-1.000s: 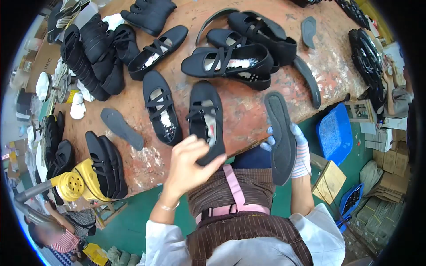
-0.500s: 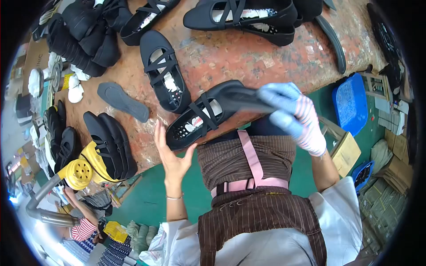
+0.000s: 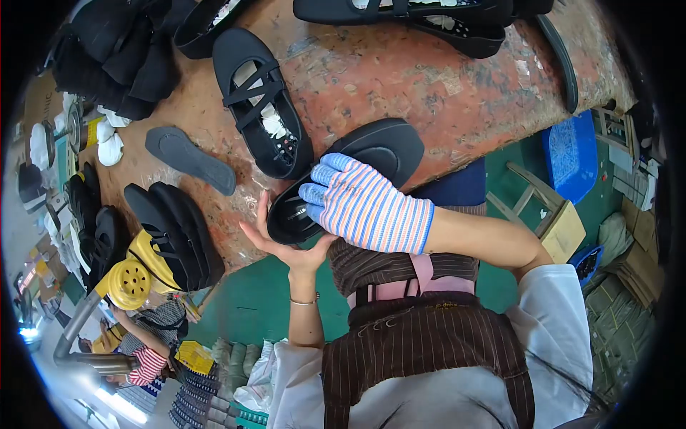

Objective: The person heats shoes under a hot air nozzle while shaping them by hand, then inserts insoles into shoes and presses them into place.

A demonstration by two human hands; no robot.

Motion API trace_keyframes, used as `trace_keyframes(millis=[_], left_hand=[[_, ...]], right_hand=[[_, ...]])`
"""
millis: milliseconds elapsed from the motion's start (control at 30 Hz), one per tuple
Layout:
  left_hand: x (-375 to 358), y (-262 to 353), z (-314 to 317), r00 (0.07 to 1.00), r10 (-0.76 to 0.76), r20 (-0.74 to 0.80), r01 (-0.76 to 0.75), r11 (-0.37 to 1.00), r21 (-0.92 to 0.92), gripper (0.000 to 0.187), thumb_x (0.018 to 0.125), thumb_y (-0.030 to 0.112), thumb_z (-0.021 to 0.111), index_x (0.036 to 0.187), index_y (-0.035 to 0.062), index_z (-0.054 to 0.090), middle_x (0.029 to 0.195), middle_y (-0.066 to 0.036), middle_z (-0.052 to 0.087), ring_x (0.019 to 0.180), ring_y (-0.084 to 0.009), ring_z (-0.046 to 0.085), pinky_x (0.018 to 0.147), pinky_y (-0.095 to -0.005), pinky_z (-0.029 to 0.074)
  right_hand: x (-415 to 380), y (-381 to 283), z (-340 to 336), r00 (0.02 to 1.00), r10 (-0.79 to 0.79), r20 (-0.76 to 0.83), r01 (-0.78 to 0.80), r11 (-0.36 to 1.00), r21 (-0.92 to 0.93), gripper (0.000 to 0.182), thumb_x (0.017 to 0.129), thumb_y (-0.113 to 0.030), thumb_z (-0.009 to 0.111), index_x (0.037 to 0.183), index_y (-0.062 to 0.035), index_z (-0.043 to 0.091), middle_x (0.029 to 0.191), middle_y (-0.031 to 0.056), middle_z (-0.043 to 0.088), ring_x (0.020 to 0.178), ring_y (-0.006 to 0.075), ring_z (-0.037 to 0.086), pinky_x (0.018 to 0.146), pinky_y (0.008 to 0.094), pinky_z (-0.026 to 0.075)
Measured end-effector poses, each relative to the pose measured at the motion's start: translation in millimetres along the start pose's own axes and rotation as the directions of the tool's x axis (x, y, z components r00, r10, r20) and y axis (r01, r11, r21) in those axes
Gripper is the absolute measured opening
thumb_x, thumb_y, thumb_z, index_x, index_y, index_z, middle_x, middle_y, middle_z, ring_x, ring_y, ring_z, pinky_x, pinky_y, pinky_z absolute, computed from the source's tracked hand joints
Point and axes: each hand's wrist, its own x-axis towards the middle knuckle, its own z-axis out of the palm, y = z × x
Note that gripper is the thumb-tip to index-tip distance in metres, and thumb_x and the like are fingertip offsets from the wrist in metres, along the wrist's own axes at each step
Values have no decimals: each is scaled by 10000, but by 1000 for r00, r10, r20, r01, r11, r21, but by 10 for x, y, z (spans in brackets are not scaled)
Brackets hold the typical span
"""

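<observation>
A black flat shoe point(image 3: 276, 227) lies slantwise at the table's near edge, its heel toward my left. My bare left hand point(image 3: 296, 250) cups that heel between thumb and fingers. In a striped knit glove, my right hand point(image 3: 368, 204) bends over the middle of the shoe, fingers pressed on a black insole point(image 3: 371, 159). The insole lies along the shoe; its broad front part shows beyond the glove, and the hand hides the shoe's straps. Right behind stands a matching strapped shoe point(image 3: 263, 107), with white paper inside.
On the table point(image 3: 400, 86) are a loose black sole point(image 3: 190, 159), more black shoes point(image 3: 175, 232) at left and others point(image 3: 400, 11) at the back. A yellow lamp-like fixture point(image 3: 129, 280), a blue bin point(image 3: 572, 157) and a wooden stool point(image 3: 561, 232) stand around. Another person's striped sleeve point(image 3: 148, 366) shows lower left.
My right hand has come left and down with the black insole, from beside the shoe onto it. My left hand has closed in around the heel. The view has shifted slightly.
</observation>
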Motion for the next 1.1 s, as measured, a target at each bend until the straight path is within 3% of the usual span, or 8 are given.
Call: trace_keyframes(millis=[333,567,600,667,800,933,1067,1100], left_hand=[[-78,-153,-41,999,6,35,-2,993,-116,1496,540,557,901,1514,40,-112,1448,-278,331,1320,-400,401,1092,-501,349],[-78,-232,-109,990,21,136,15,967,-256,1451,569,621,854,1532,92,-93,1484,-301,276,1352,-428,350,1104,-515,311],[-77,-250,-121,988,22,150,23,955,-294,1441,576,632,845,1534,97,-89,1489,-305,267,1357,-433,342,1109,-520,299],[-29,-285,-168,978,88,189,-39,968,-250,1239,692,696,717,1551,135,24,1495,-305,273,1373,-454,316,1119,-549,255],[22,-246,-171,975,97,199,-48,970,-240,861,845,675,545,1480,145,306,1487,-290,306,1363,-467,326,1115,-564,248],[94,-162,-177,981,69,183,-43,989,-143,469,932,432,478,1234,72,479,1450,-298,362,1320,-448,386,1095,-538,281],[58,-163,-82,995,14,97,0,990,-138,291,908,263,428,1081,29,436,1394,-288,436,1289,-393,426,1100,-492,267],[47,-178,-61,996,13,84,1,987,-161,291,907,256,430,1086,28,431,1390,-289,437,1281,-390,432,1099,-488,269]], right_hand=[[23,-45,101,995,27,97,-19,997,-76,266,789,-212,555,932,-40,698,1104,122,652,1057,284,599,1025,450,423],[25,-168,163,979,-103,178,162,919,-358,393,809,-208,535,1095,25,668,1195,164,628,1152,295,580,1044,423,425],[28,-150,227,977,-172,127,200,945,-258,403,819,-210,531,1129,19,651,1216,164,617,1168,295,573,1055,415,417],[44,-42,457,957,-290,4,290,955,-54,429,840,-213,523,1196,8,616,1259,165,597,1201,295,560,1077,401,403],[163,98,458,961,-261,88,217,915,341,401,834,-135,569,1219,-32,604,1228,155,607,1189,311,559,1047,390,433],[172,-89,488,983,-59,175,17,972,233,294,830,-110,563,1109,-42,629,1188,167,611,1114,319,594,974,369,480],[127,-306,557,974,106,201,-152,962,228,303,885,-186,503,1123,-45,626,1220,133,617,1191,258,556,1130,389,334],[60,-286,519,991,48,126,-34,994,-105,382,880,-195,487,1173,3,632,1220,161,635,1220,284,556,1162,393,291]])
